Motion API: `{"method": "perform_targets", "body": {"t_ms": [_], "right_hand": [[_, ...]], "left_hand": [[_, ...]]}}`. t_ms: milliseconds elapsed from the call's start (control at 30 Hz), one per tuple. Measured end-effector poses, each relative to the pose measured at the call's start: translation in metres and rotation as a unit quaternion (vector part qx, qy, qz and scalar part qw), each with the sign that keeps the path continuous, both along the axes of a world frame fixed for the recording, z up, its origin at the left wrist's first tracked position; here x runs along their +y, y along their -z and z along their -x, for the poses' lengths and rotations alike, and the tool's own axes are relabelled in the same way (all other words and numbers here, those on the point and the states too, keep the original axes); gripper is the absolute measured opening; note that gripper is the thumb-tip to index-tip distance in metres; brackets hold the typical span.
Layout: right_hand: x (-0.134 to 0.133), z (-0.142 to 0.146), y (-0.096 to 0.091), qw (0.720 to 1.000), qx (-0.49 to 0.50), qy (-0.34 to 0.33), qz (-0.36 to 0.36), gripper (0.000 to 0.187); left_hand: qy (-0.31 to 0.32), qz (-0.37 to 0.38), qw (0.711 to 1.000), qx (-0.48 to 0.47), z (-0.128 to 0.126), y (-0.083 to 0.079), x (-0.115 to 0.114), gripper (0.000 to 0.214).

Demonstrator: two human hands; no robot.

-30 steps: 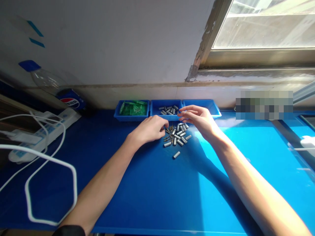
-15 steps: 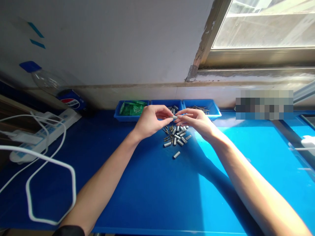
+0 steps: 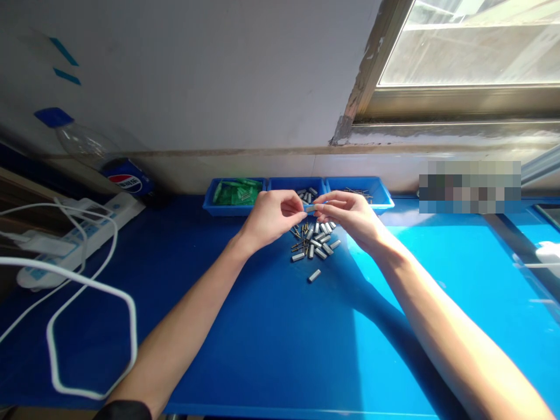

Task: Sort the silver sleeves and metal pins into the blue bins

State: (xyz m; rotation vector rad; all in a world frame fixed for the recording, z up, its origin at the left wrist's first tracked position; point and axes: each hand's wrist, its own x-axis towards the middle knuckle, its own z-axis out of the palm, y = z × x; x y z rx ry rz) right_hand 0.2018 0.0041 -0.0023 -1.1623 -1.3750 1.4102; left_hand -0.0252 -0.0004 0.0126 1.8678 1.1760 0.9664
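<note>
My left hand (image 3: 272,217) and my right hand (image 3: 353,214) meet above the table, fingers pinched. Between their fingertips is a short silver metal piece (image 3: 310,208), gripped at its left end by the left hand and at its right end by the right. Below them lies a loose pile of similar silver metal pieces (image 3: 321,253), mixed with thin brass-and-dark pins (image 3: 299,247). One silver piece (image 3: 314,275) lies apart, nearer to me. My fingers hide part of the held piece.
Behind my hands stand three blue bins: green plastic packets (image 3: 238,192) in the left, silver pieces (image 3: 311,192) in the middle, thin pins (image 3: 356,191) in the right. On the left are a power strip (image 3: 83,239), white cables (image 3: 131,326) and a cola bottle (image 3: 126,178).
Both hands stay nearly in place, still holding the silver piece, with the fingers shifted slightly around it. The pile on the table looks the same.
</note>
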Motion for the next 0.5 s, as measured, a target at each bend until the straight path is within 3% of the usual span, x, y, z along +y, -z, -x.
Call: {"method": "perform_targets", "body": {"t_ms": [100, 267, 500], "right_hand": [[0.002, -0.001, -0.002, 0.999, -0.017, 0.046, -0.023, 0.037], [0.003, -0.004, -0.009, 0.996, -0.007, 0.088, -0.033, 0.036], [0.003, -0.007, -0.012, 0.996, -0.001, 0.087, -0.018, 0.028]], "left_hand": [[0.035, -0.001, 0.992, 0.124, 0.003, 0.0, -0.001, 0.008], [0.089, -0.018, 0.95, 0.298, 0.004, 0.005, -0.002, 0.026], [0.086, -0.028, 0.921, 0.379, 0.003, 0.01, 0.0, 0.024]]}}
